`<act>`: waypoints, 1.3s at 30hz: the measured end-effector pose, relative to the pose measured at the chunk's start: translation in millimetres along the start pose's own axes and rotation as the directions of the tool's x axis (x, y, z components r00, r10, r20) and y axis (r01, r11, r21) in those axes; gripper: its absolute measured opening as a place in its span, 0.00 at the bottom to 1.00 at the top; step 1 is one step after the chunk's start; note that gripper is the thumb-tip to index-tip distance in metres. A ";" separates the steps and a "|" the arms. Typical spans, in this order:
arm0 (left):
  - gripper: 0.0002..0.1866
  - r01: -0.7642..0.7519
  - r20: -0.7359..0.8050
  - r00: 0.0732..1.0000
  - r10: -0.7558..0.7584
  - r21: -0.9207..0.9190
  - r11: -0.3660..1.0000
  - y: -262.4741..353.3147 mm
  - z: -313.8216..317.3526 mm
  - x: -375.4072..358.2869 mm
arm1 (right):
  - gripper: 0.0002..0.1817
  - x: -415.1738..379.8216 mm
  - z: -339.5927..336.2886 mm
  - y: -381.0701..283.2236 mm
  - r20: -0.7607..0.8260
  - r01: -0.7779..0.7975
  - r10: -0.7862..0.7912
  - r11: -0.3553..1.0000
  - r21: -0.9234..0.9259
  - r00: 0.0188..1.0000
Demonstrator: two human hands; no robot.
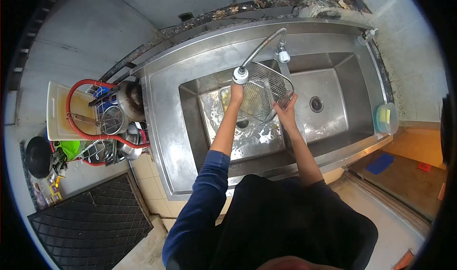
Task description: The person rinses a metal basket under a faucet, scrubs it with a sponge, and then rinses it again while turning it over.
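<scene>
Over the left basin (190, 122) of a steel sink, my left hand (236, 93) is closed around the white spray head (240, 75) of a flexible metal faucet. My right hand (285, 109) grips the right edge of a wire mesh basket (266, 82), tilted above the basin. Beneath the basket, partly hidden, a metal tray (223, 98) with yellowish bits lies in the basin. The basin floor is wet, with light foam near its drain (243, 124).
The right basin (328, 98) has a round drain. At the sink's right edge are a bottle (366, 36) and a tub with a yellow sponge (387, 117). A dish rack (107, 137) with pots stands left of the sink.
</scene>
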State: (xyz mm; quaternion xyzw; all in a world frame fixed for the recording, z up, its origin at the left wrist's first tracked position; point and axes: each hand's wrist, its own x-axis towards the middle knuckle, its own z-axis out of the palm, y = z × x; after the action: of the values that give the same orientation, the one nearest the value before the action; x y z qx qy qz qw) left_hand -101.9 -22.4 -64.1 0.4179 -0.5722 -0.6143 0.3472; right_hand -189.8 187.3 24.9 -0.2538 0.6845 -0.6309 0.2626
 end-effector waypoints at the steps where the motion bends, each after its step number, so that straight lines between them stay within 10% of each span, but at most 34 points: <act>1: 0.24 -0.035 -0.125 0.991 0.039 0.035 0.999 58.0 3.8 -25.4 | 0.35 0.4 -1.7 6.9 0.033 -0.026 0.024 0.997 0.072 0.999; 6: 0.28 -0.263 0.289 0.939 0.189 0.245 0.933 80.2 -15.3 -17.3 | 0.34 -2.8 -8.9 17.1 0.151 -0.264 0.222 0.880 0.395 0.963; 13: 0.26 0.221 0.397 0.873 -0.284 0.196 0.955 44.3 -95.5 -53.2 | 0.29 -6.2 -18.9 54.1 0.214 -0.543 0.511 0.673 0.502 0.832; 16: 0.19 0.480 0.254 0.841 -0.479 0.061 0.875 34.8 -136.7 -76.7 | 0.32 4.0 -17.4 53.0 0.260 -0.586 0.541 0.610 0.533 0.800; 19: 0.09 0.387 0.340 0.913 -0.228 -0.537 0.750 33.0 -152.1 -93.4 | 0.34 28.3 -4.0 48.1 0.446 -0.676 0.511 0.507 0.534 0.735; 21: 0.10 0.324 0.206 0.946 -0.251 -0.563 0.760 41.6 -156.6 -101.0 | 0.39 45.5 16.1 42.7 0.190 -0.293 0.338 0.928 -0.232 0.922; 22: 0.11 0.277 0.090 0.957 -0.277 -0.573 0.772 50.2 -158.8 -104.5 | 0.43 51.7 30.2 29.7 0.151 -0.027 0.152 0.788 -0.616 0.977; 24: 0.12 0.247 0.037 0.962 -0.272 -0.549 0.798 58.6 -161.2 -108.7 | 0.42 72.5 42.6 -26.8 0.410 0.094 -0.060 0.994 -0.063 0.910; 27: 0.16 0.286 -0.018 0.947 -0.320 -0.398 0.871 56.4 -161.9 -107.5 | 0.32 70.6 79.0 -117.8 0.571 0.030 -0.190 0.960 0.278 0.798; 30: 0.15 0.388 0.110 0.921 -0.373 -0.322 0.864 65.1 -155.7 -102.8 | 0.24 88.8 96.4 -129.5 0.808 -0.043 -0.129 0.981 0.187 0.575; 39: 0.21 0.500 0.220 0.863 -0.454 -0.490 0.714 68.9 -111.1 -63.4 | 0.21 77.9 96.6 -130.2 0.734 -0.125 -0.087 0.965 0.229 0.673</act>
State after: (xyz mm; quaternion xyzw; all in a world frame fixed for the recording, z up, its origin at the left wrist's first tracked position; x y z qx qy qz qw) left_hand 21.7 -18.1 12.1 0.4122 -0.2662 -0.8335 0.2542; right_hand -179.2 54.1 145.2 -0.4429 0.4335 -0.5557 0.5542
